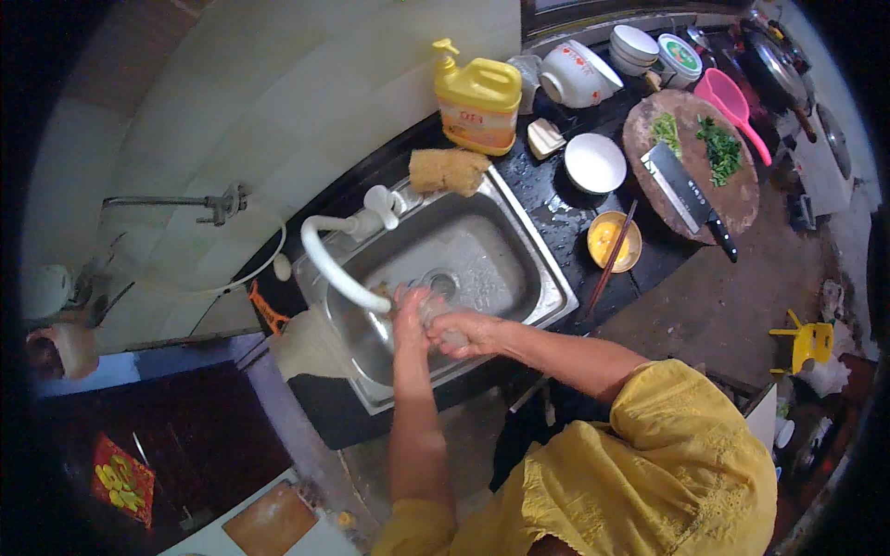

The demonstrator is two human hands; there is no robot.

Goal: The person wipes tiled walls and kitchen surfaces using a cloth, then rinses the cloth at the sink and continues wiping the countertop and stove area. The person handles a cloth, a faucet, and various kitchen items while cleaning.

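Both my hands are together over the near side of a stainless steel sink [480, 233], below the mouth of a white curved faucet [334, 267]. A pale, wet bundle [455, 338], seemingly a cloth, is squeezed between them. My right hand [473, 332] wraps its fingers around the bundle. Beside it, my left hand [411, 316] grips the bundle's other end, close to the faucet mouth; its fingers are partly blurred. Past my hands, the drain [442, 283] and a wet basin floor show.
A brown scrubbing pad [448, 172] and a yellow soap jug [478, 104] stand behind the sink. To the right are a white bowl [595, 163], a bowl of egg [603, 242] with chopsticks [612, 260], and a cleaver [678, 187] on a round chopping board [646, 125] with chopped greens [719, 151].
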